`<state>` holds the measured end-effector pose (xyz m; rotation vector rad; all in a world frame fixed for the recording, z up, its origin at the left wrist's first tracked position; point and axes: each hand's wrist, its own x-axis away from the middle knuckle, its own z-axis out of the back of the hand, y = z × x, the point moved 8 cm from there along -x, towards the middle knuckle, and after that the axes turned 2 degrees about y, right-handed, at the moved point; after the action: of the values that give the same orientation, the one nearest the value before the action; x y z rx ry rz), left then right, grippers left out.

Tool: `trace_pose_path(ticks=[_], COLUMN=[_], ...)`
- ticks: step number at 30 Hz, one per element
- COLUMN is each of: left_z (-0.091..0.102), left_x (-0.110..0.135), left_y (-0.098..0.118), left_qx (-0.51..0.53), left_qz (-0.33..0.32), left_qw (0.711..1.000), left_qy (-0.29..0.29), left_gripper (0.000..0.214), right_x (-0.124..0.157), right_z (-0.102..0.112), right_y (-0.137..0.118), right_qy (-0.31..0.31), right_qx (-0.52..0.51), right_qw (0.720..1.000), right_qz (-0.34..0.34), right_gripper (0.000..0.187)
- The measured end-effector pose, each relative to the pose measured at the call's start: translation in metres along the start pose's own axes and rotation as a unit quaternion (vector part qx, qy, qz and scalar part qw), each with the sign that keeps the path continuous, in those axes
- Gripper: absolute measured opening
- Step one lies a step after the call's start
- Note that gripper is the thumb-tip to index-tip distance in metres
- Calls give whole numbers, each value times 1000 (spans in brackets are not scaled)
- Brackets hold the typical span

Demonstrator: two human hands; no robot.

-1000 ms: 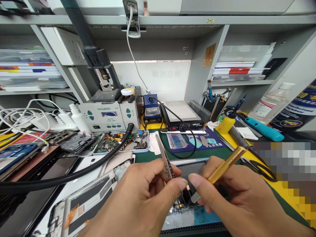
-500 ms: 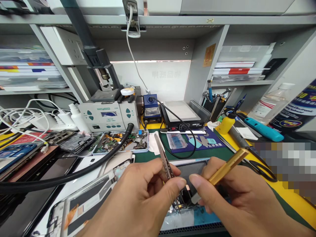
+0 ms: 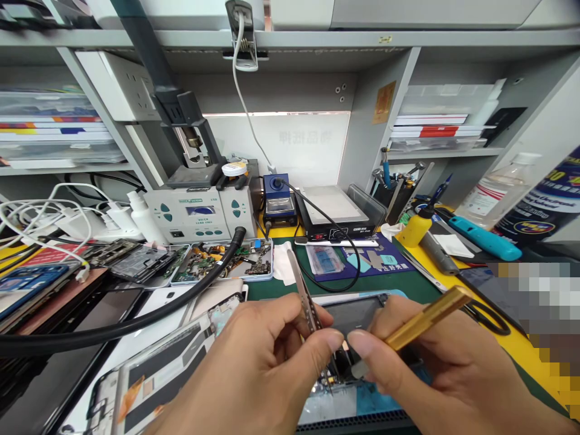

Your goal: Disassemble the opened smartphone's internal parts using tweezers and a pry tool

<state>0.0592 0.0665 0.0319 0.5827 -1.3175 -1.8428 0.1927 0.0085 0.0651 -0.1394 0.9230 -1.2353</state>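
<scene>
My left hand (image 3: 254, 362) pinches metal tweezers (image 3: 299, 281) with a row of holes, tips pointing down. In my right hand (image 3: 439, 362) is a gold-handled blade (image 3: 426, 317), its flat grey end low between the hands. Both tools meet an opened phone (image 3: 356, 311), where small dark and metallic parts show by the tips. What exactly the tips touch is hidden by fingers and too small to tell. Beneath the phone, a blue and white surface (image 3: 371, 399) shows.
To the left lie a phone frame (image 3: 158, 368) and a black hose (image 3: 136, 326) crossing over devices. Behind stand a tray of circuit boards (image 3: 267, 251), a hot-air station (image 3: 203, 208) and a heating plate (image 3: 338, 211). A yellow bottle (image 3: 414, 228) stands at right.
The gold handle has tipped lower and to the right, with my right hand shifting slightly. My left hand and the tweezers have barely moved.
</scene>
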Motion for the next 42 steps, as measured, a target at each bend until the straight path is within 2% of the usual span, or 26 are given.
trace_pose_path(ticks=[10,19,25,34,42], left_z=[2,0,0,1,0], left_x=[2,-1,0,1,1], left_y=[-3,-1,-3,-2,-4], left_qx=[3,0,1,-11,-2], left_qz=[12,7,12,4,11], left_qw=[1000,1000,1000,1000,1000], left_qy=[7,4,9,11,6], left_gripper=[28,29,29,30,30], right_x=[5,1,2,2,6], right_z=[-5,1,-1,4,-1], right_y=[9,2,5,-7,-6], right_qy=[-25,13,6,40,-9], right_qx=[-20,7,5,76,88], right_qw=[999,1000,1000,995,995], right_qz=[-31,-5,-17,58,55], right_gripper=[41,40,40,42,46])
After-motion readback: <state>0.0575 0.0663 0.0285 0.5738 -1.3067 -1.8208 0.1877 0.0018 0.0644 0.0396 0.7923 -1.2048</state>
